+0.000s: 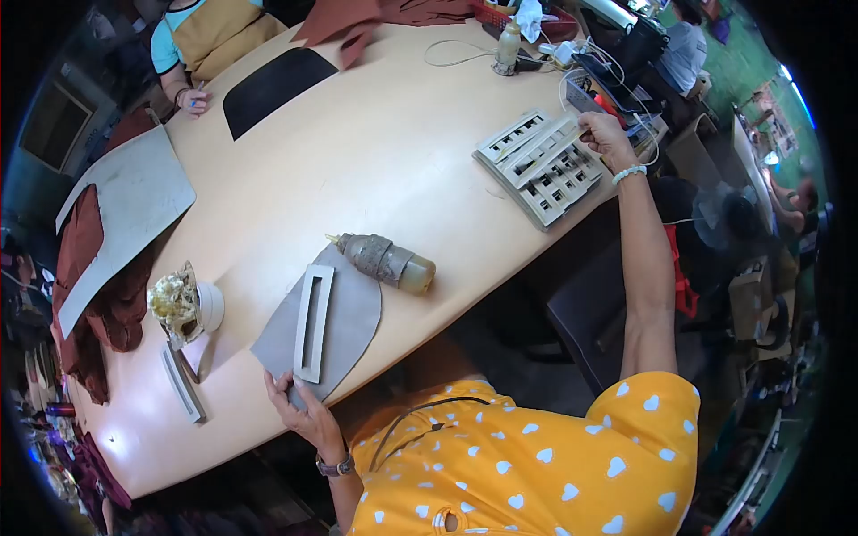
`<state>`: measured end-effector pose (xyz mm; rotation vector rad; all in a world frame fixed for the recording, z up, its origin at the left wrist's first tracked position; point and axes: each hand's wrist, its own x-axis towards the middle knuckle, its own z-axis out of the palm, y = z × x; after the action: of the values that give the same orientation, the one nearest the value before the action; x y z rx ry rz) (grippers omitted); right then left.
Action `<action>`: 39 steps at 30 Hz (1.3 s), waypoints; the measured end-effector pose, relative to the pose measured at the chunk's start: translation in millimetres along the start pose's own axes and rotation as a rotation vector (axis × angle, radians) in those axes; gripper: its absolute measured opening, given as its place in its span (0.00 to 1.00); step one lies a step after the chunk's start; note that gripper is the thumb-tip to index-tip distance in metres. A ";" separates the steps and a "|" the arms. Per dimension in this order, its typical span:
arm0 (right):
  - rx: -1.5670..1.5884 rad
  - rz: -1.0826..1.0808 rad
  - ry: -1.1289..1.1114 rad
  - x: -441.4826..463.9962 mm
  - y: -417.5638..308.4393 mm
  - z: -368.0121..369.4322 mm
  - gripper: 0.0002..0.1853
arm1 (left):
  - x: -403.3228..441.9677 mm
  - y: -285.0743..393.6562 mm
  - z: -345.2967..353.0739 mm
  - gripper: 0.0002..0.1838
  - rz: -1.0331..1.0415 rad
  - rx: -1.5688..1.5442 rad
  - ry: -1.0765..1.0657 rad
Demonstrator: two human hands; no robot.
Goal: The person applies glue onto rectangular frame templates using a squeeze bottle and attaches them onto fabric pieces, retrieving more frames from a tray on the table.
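My left hand (304, 413) is at the table's near edge, its fingers closed at the lower end of a grey leather piece (353, 335). A pale slotted frame (315, 323) lies on that leather, just above my fingertips. A bottle wrapped in grey material (389, 263) rests on its side over the leather's upper edge. At the right, my right hand (606, 138) pinches the end of a pale slotted strip (543, 152). That strip lies over a stack of similar slotted pieces (565, 192).
A glue-crusted container (183, 305) and a curved grey strip (182, 384) stand at the left. Beyond are a grey board (134, 192), dark red material (116, 308), a black sheet (277, 87) and a small bottle (508, 49). A co-worker's hand (193, 100) rests at the far edge.
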<state>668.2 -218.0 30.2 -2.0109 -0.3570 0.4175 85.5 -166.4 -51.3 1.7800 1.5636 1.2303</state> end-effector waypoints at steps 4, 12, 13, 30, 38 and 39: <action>0.008 0.009 0.013 -2.8 7.7 5.5 0.10 | 0.3 0.1 -1.5 0.25 0.009 0.000 -0.003; -0.406 -0.262 0.110 1.1 16.8 12.8 0.14 | -0.1 0.0 -1.0 0.25 0.003 -0.004 -0.003; -0.469 -0.264 0.127 5.4 19.1 13.9 0.14 | -0.1 0.0 -1.3 0.25 0.007 0.000 -0.005; -0.127 -0.708 -0.241 -231.0 -4.9 144.9 0.35 | 0.3 1.1 -7.0 0.29 -0.013 -0.062 -0.045; -0.174 -0.794 -0.271 -266.8 12.8 184.8 0.37 | 1.6 5.4 -15.1 0.35 0.106 0.086 -0.079; -0.157 -0.740 -0.299 -266.2 11.5 186.0 0.36 | 2.1 6.4 -14.8 0.35 0.106 0.091 -0.065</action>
<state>349.1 -188.4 -23.3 -1.8007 -1.2967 0.2173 76.3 -169.0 -38.3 1.9634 1.5281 1.1529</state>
